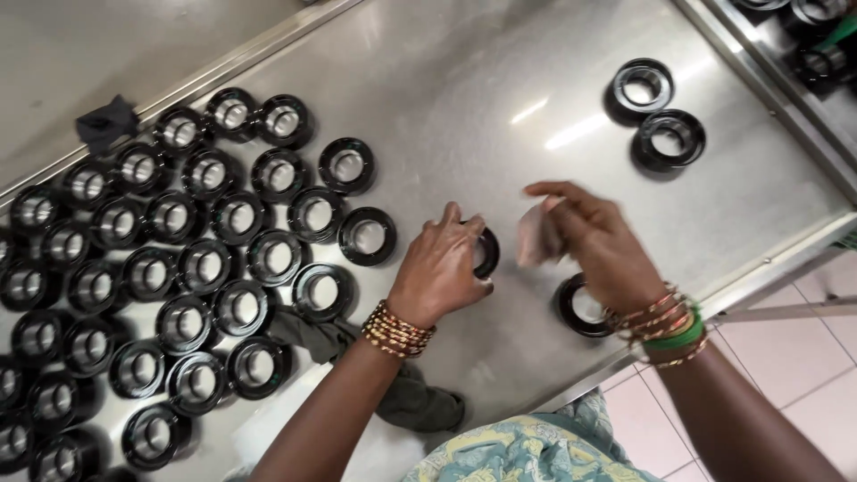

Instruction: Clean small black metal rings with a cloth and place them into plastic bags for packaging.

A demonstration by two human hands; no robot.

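Note:
My left hand [440, 264] is closed over a black ring-shaped part [486, 253] that rests on the steel table [464, 107]; only the part's right edge shows. My right hand [596, 239] hovers just to the right and pinches a small pinkish cloth or paper [536, 237], blurred by motion. Another black ring [578, 306] lies on the table partly under my right wrist. Both wrists carry gold bangles, the right one a green bangle too.
Several black rings [214, 223] stand in rows across the left half of the table. Two more rings [656, 112] lie at the far right. A dark rag [402, 393] lies near the front edge, another dark cloth [105, 123] at the back left. Tiled floor [803, 393] is at right.

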